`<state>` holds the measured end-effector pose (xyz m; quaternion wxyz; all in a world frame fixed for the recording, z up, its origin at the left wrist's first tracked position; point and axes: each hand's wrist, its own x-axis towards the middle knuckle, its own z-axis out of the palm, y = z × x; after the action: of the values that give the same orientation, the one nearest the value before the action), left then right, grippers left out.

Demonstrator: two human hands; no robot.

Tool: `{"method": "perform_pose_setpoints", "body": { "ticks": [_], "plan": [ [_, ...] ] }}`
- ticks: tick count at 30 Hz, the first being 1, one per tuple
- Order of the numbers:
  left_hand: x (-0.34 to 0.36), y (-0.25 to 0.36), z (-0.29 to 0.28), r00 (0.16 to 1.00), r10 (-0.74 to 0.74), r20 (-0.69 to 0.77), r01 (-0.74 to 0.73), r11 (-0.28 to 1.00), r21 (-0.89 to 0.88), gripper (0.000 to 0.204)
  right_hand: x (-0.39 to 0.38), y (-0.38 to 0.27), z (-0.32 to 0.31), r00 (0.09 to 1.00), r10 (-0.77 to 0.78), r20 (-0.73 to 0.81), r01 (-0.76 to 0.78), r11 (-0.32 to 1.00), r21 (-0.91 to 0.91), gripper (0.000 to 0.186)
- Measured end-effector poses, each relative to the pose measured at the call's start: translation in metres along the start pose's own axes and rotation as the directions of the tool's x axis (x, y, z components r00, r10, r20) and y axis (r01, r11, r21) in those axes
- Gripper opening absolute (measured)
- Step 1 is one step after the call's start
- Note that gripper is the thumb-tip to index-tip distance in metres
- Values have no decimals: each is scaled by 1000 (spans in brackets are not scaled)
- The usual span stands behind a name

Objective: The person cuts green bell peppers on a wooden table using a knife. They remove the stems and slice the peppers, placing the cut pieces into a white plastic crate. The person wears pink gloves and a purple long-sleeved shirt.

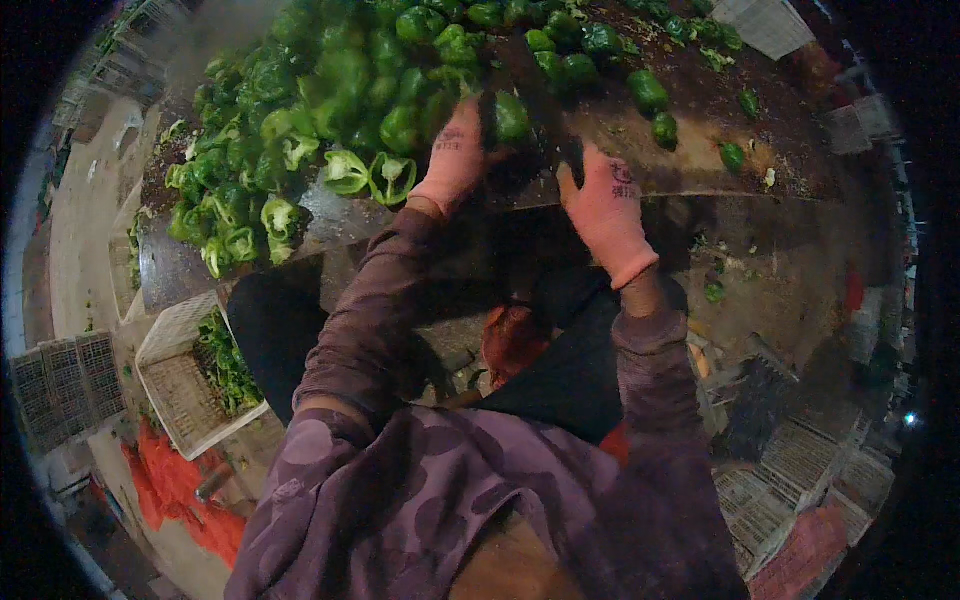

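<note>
On the dark tabletop [805,185] is a large pile of green peppers [400,125], with split halves [390,180] showing pale insides along the near edge. My left hand [450,165], in a pink glove, reaches into the near side of the pile, its fingers curled at a green pepper [511,118] and partly hidden. My right hand [607,210], also pink-gloved, is at the table edge just right of it, thumb raised and fingers curled round a dark, blade-like tool [550,115], which is hard to make out against the table.
A white basket [160,380] holding green pieces stands on the floor at lower left, near grey crates [60,390] and red mesh material [160,480]. More crates [790,480] stand at lower right, and a pale crate [760,25] sits at the back right.
</note>
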<state>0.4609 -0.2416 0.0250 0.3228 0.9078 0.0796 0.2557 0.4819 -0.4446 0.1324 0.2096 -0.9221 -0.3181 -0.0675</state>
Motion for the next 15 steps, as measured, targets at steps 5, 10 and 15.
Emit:
{"method": "perform_pose_setpoints", "body": {
  "ticks": [5, 10, 15],
  "plan": [
    [-1, -7, 3, 998, -57, 42, 60, 995, -83, 84, 18, -11, -24, 999, 29, 33, -29, 999, 19, 36],
    [-1, -8, 2, 999, -20, 25, 22, 997, -79, 85, 13, 3, 6, 987, 57, 148, -35, 989, -144, 36],
    [-4, -7, 0, 1000, 9, 4, -9, 1000, -14, 81, 26, 16, 2, 967, 4, 255, -7, 1000, 11, 34]
  ]
}}
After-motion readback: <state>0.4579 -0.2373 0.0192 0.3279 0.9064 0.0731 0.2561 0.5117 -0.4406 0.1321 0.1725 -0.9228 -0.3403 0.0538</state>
